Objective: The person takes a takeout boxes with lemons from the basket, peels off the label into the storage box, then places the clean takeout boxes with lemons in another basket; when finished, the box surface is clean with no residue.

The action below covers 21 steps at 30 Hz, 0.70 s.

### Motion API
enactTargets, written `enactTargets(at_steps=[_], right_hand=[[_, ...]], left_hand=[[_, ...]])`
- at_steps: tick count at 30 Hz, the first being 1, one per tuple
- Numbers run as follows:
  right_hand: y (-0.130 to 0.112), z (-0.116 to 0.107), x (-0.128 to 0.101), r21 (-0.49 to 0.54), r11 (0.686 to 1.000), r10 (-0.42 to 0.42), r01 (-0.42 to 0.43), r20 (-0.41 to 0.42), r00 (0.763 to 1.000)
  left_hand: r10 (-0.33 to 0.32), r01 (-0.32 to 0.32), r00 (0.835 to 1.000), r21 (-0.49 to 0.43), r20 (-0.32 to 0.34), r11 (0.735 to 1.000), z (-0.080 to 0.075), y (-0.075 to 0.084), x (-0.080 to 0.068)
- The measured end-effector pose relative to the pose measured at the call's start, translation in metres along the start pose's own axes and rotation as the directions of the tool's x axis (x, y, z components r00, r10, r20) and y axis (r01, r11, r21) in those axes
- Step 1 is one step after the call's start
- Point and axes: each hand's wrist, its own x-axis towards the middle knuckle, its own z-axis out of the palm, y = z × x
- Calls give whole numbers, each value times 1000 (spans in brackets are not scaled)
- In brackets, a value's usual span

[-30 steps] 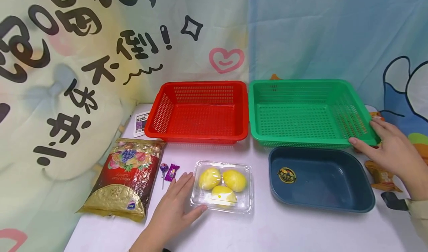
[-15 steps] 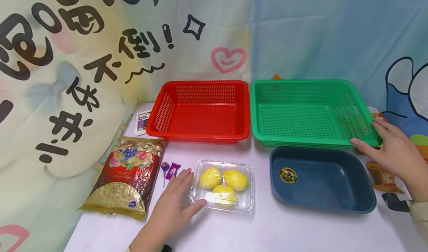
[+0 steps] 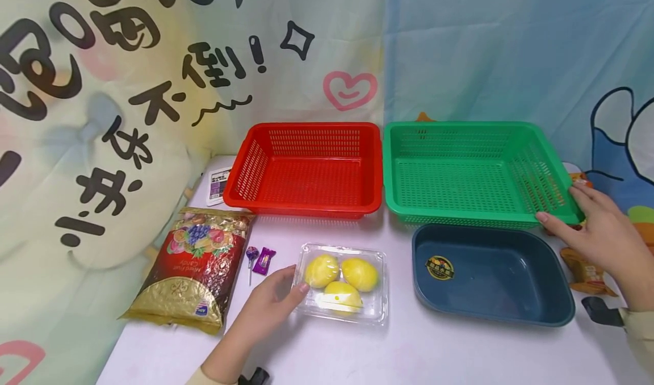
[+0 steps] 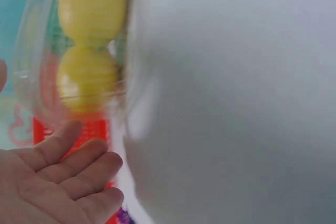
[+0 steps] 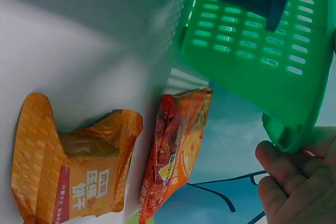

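On the white table (image 3: 409, 351), near its front edge, a clear box (image 3: 341, 283) with three yellow fruits (image 3: 340, 280) sits between a candy bag (image 3: 193, 268) and a dark blue tub (image 3: 490, 274). The left hand (image 3: 265, 308) is at the box's left end, thumb on the lid and fingers curled at the near corner, so it looks to be just closing a hold on the box; the blurred left wrist view shows the fingers (image 4: 79, 169) fairly straight beside the box (image 4: 73, 56), so how firm the hold is cannot be told. A second ago that hand lay flat on the table beside the box with fingers spread; now they have curled in. The right hand (image 3: 592, 234) holds the right rim of the green basket (image 3: 470, 172), thumb along the front edge and fingers behind, much as before. Judged from this, the grasp is the step in hand, and lifting would call for a level, even grip so the light lid does not pop. Behind stands a red basket (image 3: 306, 169).
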Motion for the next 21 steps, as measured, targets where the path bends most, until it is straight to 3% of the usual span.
enactTargets(at_steps=[11, 18, 21], right_hand=[[0, 2, -1, 10, 1000, -3, 3, -11, 1000], [1, 2, -2, 27, 1000, -7, 8, -4, 1000], [0, 2, -2, 24, 1000, 0, -1, 0, 1000]], left_hand=[[-54, 51, 998, -142, -13, 989, 12, -4, 1], [-21, 28, 999, -345, 25, 938, 16, 1, -3], [-38, 44, 999, -385, 24, 922, 17, 5, -4]])
